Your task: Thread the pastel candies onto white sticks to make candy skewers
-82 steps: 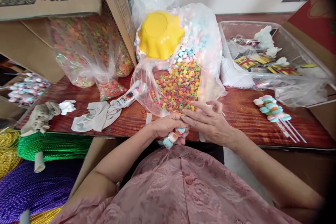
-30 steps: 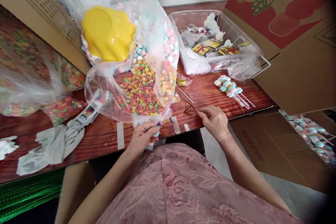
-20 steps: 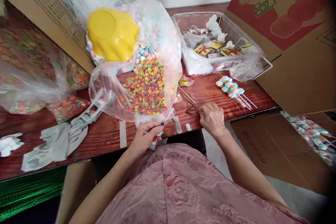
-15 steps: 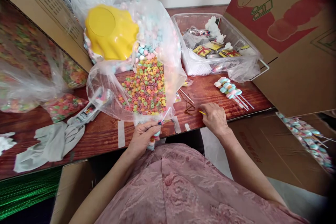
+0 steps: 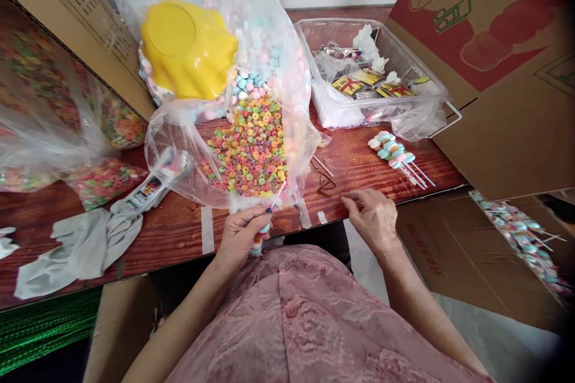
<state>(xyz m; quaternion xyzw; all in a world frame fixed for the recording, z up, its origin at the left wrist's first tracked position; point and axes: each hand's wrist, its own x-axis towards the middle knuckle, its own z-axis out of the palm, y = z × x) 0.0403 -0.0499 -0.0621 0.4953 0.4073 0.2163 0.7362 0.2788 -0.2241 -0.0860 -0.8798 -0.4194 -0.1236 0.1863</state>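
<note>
My left hand [image 5: 240,232] is closed around a candy skewer [image 5: 259,239] in clear wrapping, by the table's front edge. Its white stick points up past my fingers, and the pastel candies hang below, partly hidden by my hand. Over the table's front edge, my right hand [image 5: 374,218] pinches thumb and forefinger on what looks like a thin gold twist tie, barely visible at the fingertips. Several loose gold twist ties [image 5: 326,184] lie just left of it. Farther right rest several finished candy skewers [image 5: 392,151] with white sticks.
An open plastic bag holds ring candies [image 5: 256,149] and marshmallows, with a yellow bowl [image 5: 186,51] upside down on top. Behind stands a clear bin [image 5: 381,109] of packets. Cardboard boxes [image 5: 485,131] flank the table. Grey gloves [image 5: 85,245] lie at left.
My right hand has shifted slightly right and down, and the bright yellow tie at its fingertips now looks thin and darker. My left hand keeps its hold on the candy skewer.
</note>
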